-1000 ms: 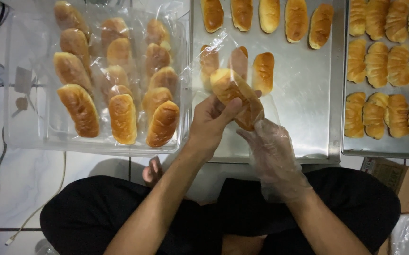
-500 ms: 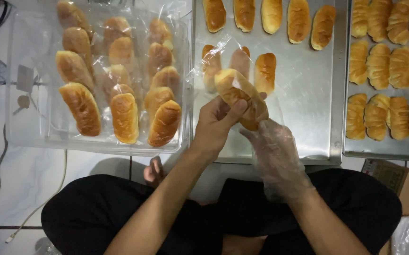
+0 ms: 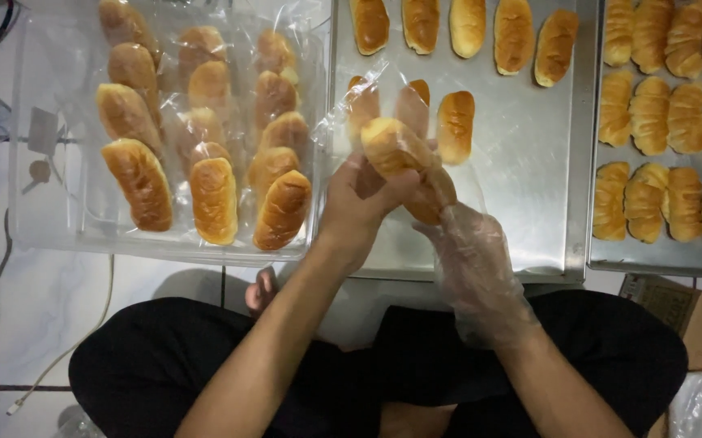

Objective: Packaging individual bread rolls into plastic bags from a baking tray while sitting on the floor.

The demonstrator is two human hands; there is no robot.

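The bare left hand (image 3: pixel 363 203) clamps a golden bread roll (image 3: pixel 395 150) above the steel tray (image 3: pixel 521 195); the gloved right hand (image 3: pixel 468 259), just beside, grips its clear bag (image 3: pixel 351 101), seemingly for keeping the mouth open.

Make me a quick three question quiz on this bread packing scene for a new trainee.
1. True or false: the right hand wears a clear plastic glove.
2. Which hand grips the bread roll from the left: A) left hand, B) right hand?
3. Fill in: the bagged rolls lie in a clear plastic ____.

Key: 1 true; 2 A; 3 bin.
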